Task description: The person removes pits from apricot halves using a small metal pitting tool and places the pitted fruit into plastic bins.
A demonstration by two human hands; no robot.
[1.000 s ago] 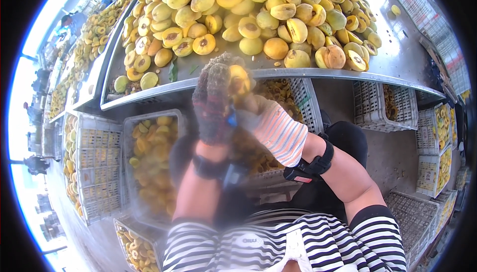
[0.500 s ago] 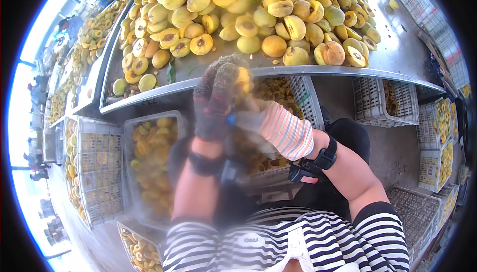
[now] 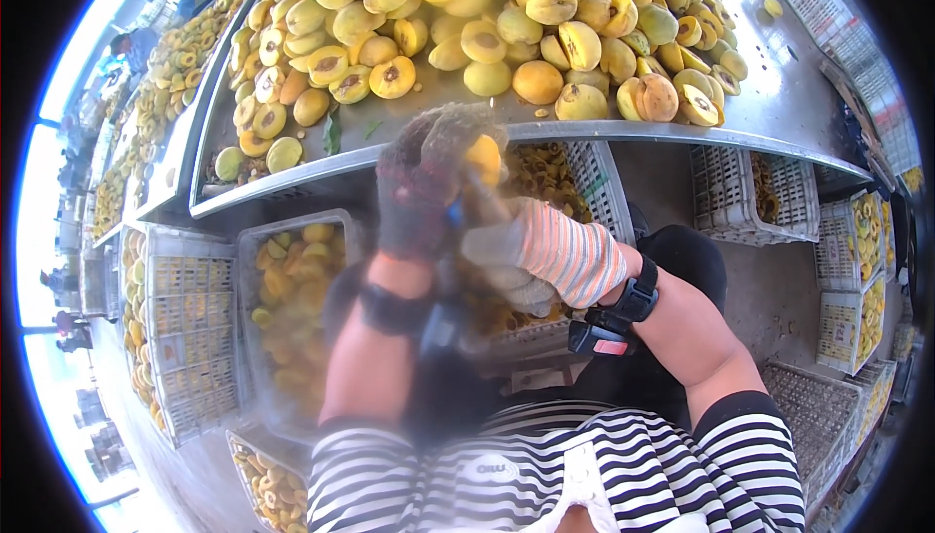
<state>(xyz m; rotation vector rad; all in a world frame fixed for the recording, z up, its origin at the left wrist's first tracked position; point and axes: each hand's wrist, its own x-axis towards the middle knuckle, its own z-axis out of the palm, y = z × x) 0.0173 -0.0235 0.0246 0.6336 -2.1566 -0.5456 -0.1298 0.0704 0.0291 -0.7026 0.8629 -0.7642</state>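
A yellow peach point(image 3: 484, 158) sits clenched in the grey-gloved left hand point(image 3: 429, 183), raised just below the steel desk point(image 3: 779, 95) edge; the striped-gloved right hand point(image 3: 531, 256) touches it, its grip closed on a blue-handled tool point(image 3: 455, 212), above a crate of fruit point(image 3: 575, 183)
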